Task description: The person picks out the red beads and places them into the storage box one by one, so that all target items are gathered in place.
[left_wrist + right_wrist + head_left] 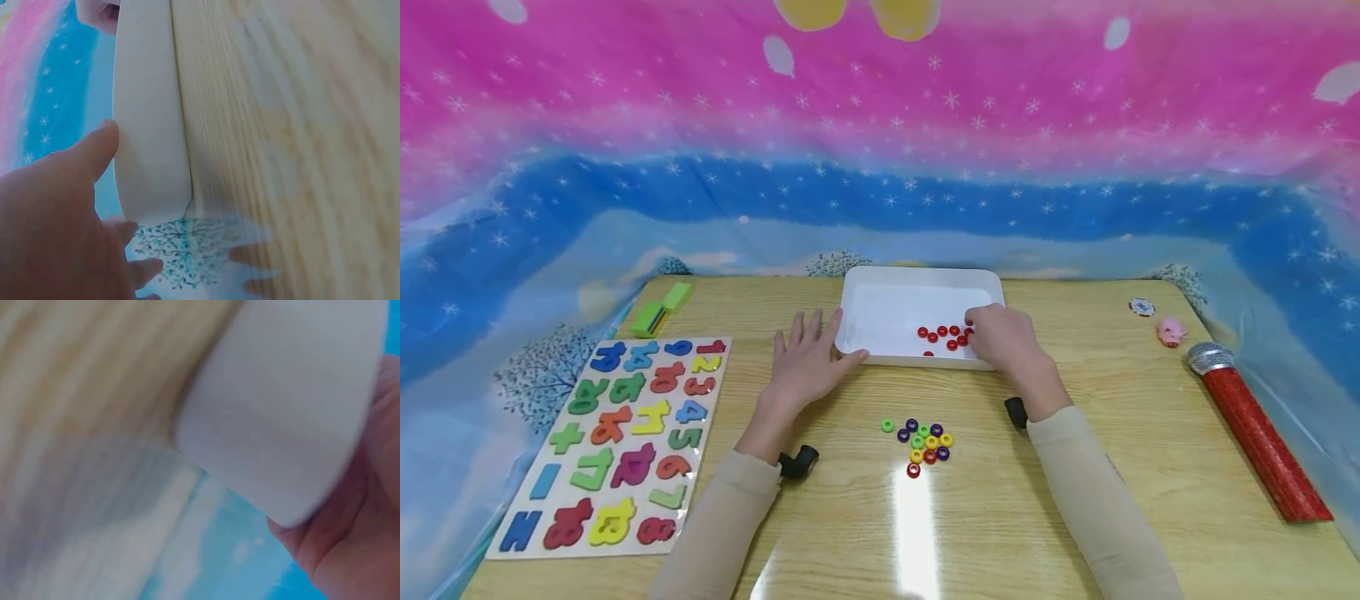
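Note:
A shallow white tray point(917, 293) lies at the back middle of the table, with several small red beads point(943, 331) inside its front right part. My left hand point(807, 364) spreads its fingers at the tray's front left corner, thumb at the front rim. In the left wrist view that thumb point(103, 140) lies against the tray wall point(150, 125). Reaching over the front right rim, my right hand point(1009, 337) bends its fingers down into the tray beside the red beads. The tray wall point(281, 406) hides its fingertips in the right wrist view, so I cannot tell whether they pinch a bead.
A loose group of green, purple, yellow and red ring beads point(932, 442) lies before the tray. At left are a number puzzle board point(706, 454) and green blocks point(648, 319). A red microphone point(1262, 437), pink pig toy point(1170, 331) and round chip point(1142, 307) lie right.

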Demonstrator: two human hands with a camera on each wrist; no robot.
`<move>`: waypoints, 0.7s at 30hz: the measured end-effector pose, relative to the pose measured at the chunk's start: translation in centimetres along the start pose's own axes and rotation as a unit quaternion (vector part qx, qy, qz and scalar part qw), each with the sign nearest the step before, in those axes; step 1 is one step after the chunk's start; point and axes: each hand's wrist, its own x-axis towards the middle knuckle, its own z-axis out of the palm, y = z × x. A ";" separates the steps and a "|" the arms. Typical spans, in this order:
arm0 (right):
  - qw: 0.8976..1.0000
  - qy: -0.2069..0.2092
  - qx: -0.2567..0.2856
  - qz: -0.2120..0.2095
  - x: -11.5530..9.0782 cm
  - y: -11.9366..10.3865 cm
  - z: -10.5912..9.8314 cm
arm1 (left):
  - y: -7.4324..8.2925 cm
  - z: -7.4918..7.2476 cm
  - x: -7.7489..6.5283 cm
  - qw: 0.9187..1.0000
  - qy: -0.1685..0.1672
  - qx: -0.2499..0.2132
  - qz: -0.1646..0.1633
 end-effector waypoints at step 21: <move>0.944 -0.121 0.190 -0.240 -7.7 -4.1 -1.6 | 0.2 -0.2 -0.1 1.000 0.001 -0.002 0.006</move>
